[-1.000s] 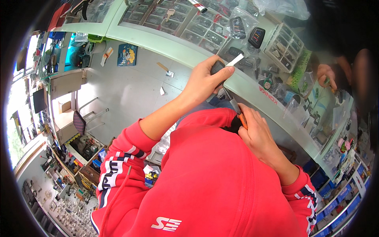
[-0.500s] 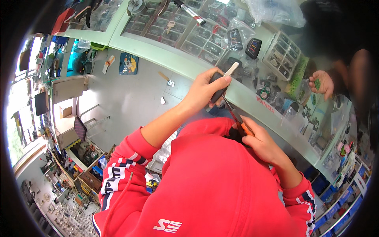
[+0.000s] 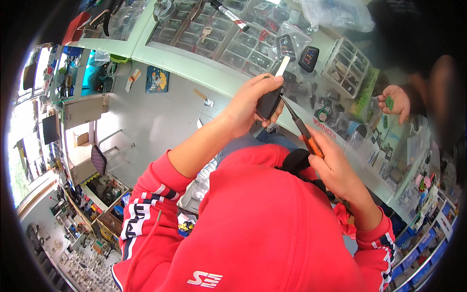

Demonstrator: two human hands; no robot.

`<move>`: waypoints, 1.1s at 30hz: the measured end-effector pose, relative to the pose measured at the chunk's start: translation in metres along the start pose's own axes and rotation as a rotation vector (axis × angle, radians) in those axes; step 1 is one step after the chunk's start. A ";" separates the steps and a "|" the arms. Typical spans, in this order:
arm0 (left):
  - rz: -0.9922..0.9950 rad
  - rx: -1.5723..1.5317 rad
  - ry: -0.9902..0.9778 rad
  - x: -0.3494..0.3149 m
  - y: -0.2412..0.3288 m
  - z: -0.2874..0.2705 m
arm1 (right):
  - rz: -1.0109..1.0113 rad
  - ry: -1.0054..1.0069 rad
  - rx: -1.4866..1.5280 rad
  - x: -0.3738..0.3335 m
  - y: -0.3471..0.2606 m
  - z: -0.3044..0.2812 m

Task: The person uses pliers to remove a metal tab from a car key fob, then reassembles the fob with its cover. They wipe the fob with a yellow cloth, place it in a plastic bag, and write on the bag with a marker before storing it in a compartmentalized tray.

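Note:
My left hand (image 3: pixel 242 106) grips a black car key fob (image 3: pixel 268 104) over the counter's front edge. The fob's metal blade is swung out and points up and away, past my thumb. In my right hand (image 3: pixel 333 160), fingers closed round its handle, is a slim pointed tool (image 3: pixel 302 129) with a black and orange grip. Its thin tip meets or nearly meets the fob's right edge; I cannot tell whether it touches. The exact kind of tool does not show.
A glass-topped counter (image 3: pixel 204 68) runs beyond my hands. On it lie two other key fobs (image 3: pixel 308 59), a divided plastic box (image 3: pixel 346 68) and a marker (image 3: pixel 230 15). At the right, another person's hand (image 3: pixel 400 104) holds a small green piece (image 3: pixel 389 102).
The fob has turned so its black face shows more and its blade stands steeper. The tool has shifted up along the fob's right side, and my right hand has moved slightly up and right.

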State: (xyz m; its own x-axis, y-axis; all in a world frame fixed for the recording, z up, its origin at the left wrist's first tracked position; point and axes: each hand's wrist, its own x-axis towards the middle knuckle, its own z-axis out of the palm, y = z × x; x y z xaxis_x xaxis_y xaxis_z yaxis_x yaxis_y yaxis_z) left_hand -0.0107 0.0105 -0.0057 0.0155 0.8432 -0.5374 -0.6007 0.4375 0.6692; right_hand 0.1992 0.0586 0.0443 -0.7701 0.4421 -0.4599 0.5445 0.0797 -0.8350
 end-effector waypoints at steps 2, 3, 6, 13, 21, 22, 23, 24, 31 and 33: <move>-0.007 0.023 0.009 0.001 0.002 -0.001 | 0.002 -0.005 -0.029 0.001 -0.002 -0.001; -0.007 0.026 0.011 0.001 0.003 -0.001 | 0.004 -0.010 -0.029 0.001 -0.002 -0.002; -0.013 0.030 0.020 0.001 0.005 -0.002 | 0.000 -0.013 -0.014 0.003 0.000 0.001; -0.037 0.196 0.002 0.008 0.014 0.006 | 0.085 -0.010 0.005 0.001 0.014 -0.002; -0.091 0.194 -0.012 0.020 0.017 0.018 | 0.049 0.075 0.088 -0.006 0.016 -0.007; -0.093 0.215 -0.014 0.020 0.017 0.019 | 0.043 0.068 0.062 -0.006 0.017 -0.008; -0.094 0.229 -0.016 0.021 0.018 0.020 | 0.050 0.058 0.074 -0.007 0.018 -0.008; -0.093 0.244 -0.022 0.021 0.018 0.020 | 0.056 0.048 0.084 -0.007 0.019 -0.009; -0.163 0.364 0.046 0.014 0.017 0.015 | 0.115 -0.010 0.240 -0.007 0.022 -0.001; -0.186 0.351 0.050 0.011 0.016 0.013 | 0.080 -0.010 0.232 -0.008 0.022 0.001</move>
State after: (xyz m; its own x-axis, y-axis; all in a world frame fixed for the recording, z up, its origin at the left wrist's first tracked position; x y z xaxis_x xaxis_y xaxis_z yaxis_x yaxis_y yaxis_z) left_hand -0.0100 0.0309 0.0057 0.0543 0.7271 -0.6844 -0.2811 0.6688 0.6883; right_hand 0.2167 0.0558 0.0288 -0.7318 0.4295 -0.5292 0.5137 -0.1628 -0.8424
